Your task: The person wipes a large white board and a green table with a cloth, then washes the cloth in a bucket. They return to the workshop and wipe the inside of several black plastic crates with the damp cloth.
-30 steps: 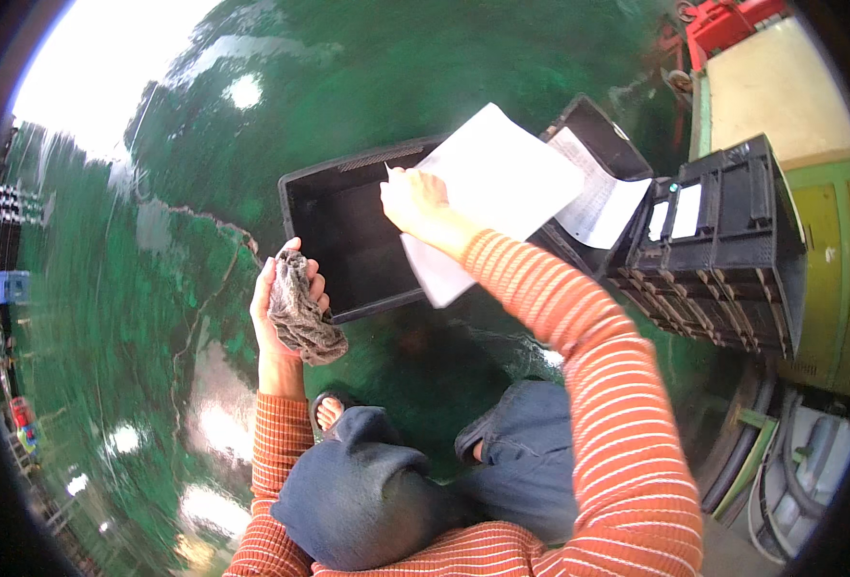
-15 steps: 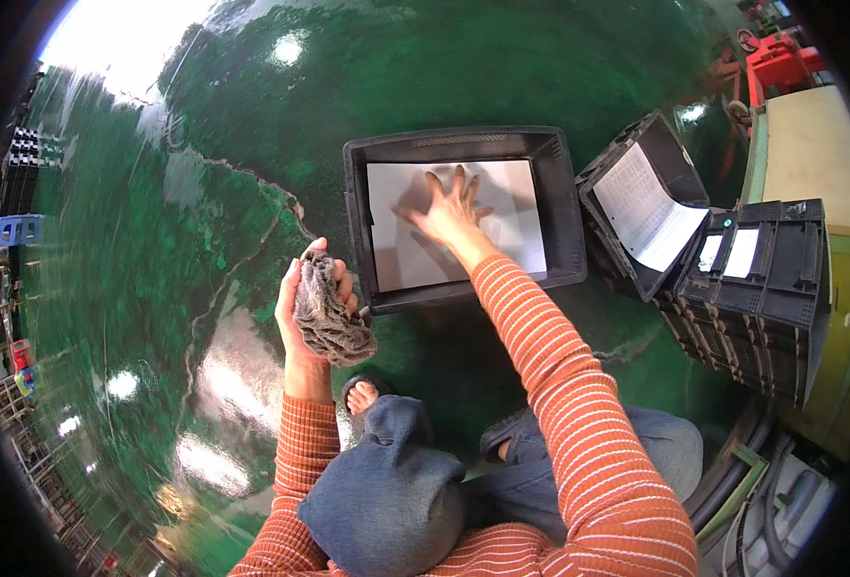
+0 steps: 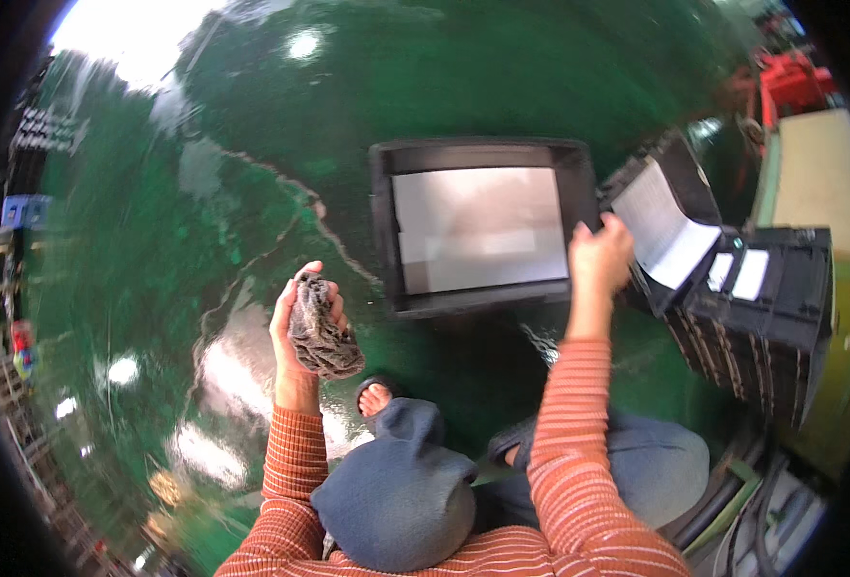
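Note:
My left hand (image 3: 288,322) is closed around a crumpled grey-brown rag (image 3: 324,335), held up left of the black plastic bin (image 3: 483,306). Inside the bin lies a flat, pale, slightly shiny sheet (image 3: 483,226) that covers most of its bottom. My right hand (image 3: 600,258) is at the bin's right rim, between it and the crate beside it. Its fingers look bent but are blurred, and whether they grip the rim cannot be made out.
Right of the bin, a tilted black crate (image 3: 680,183) has a printed white sheet (image 3: 661,226) draped in it. More black crates (image 3: 790,260) stand beside it, near a cream panel (image 3: 814,168). The green floor (image 3: 425,77) is glossy and cracked. Hoses (image 3: 762,510) lie lower right.
My right hand has lifted from the sheet and moved right to the bin's rim, its spread fingers now bent. The left hand keeps its hold on the rag. The whole view has shifted slightly.

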The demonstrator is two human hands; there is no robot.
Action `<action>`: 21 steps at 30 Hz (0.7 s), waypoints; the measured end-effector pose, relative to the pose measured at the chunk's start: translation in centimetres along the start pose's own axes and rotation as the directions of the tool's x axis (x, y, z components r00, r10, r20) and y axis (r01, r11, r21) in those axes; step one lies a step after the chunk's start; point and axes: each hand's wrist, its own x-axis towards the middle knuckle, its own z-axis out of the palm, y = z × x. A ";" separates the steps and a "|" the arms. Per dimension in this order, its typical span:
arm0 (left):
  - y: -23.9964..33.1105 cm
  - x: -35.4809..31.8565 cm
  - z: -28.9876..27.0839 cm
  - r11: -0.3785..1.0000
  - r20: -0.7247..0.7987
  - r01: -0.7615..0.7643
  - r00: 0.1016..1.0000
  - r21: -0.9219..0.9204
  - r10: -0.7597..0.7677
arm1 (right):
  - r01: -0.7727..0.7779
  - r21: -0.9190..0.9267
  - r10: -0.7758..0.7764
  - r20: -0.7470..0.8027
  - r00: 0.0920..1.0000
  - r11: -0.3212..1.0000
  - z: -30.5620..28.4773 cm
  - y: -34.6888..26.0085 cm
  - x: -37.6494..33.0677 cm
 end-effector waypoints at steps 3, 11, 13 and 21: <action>0.4 -0.3 -1.1 1.000 -0.074 -0.019 0.997 0.019 0.020 | -0.169 -0.195 0.234 0.382 0.894 0.966 -1.1 2.8 0.0; 2.2 -3.6 -2.6 0.998 -0.031 -0.045 0.999 -0.043 0.044 | -0.216 0.638 -0.264 0.570 0.778 0.739 2.0 -13.4 -6.1; 1.9 -3.1 -1.7 0.999 0.005 -0.044 0.999 -0.010 0.044 | -0.284 0.687 -0.256 0.572 0.780 0.669 1.3 -19.3 -5.9; 4.1 -6.3 -6.0 0.981 -0.109 -0.074 0.989 0.181 0.095 | 0.659 0.474 -0.811 0.374 0.450 0.585 -5.9 -20.2 -1.8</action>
